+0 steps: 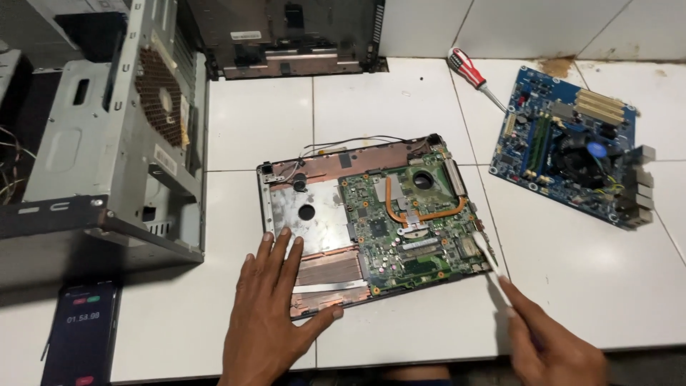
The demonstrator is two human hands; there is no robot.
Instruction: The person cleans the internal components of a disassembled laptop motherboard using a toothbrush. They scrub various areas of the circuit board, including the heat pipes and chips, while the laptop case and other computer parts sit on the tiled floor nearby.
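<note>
The opened laptop base (343, 236), a dark shell holding a green circuit board (407, 221), lies flat on the white tiled counter (429, 322). The left hand (268, 314) presses flat on its near-left corner, fingers spread. The right hand (550, 343) grips a thin white tool (489, 257), its tip at the board's right edge.

dark phone screen (80, 332), white case label (165, 160)

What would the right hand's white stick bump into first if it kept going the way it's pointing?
Probably the green circuit board in the opened laptop base. The right hand aims the white tool up-left, and its tip already sits at the board's right edge; whether it touches is unclear.
</note>
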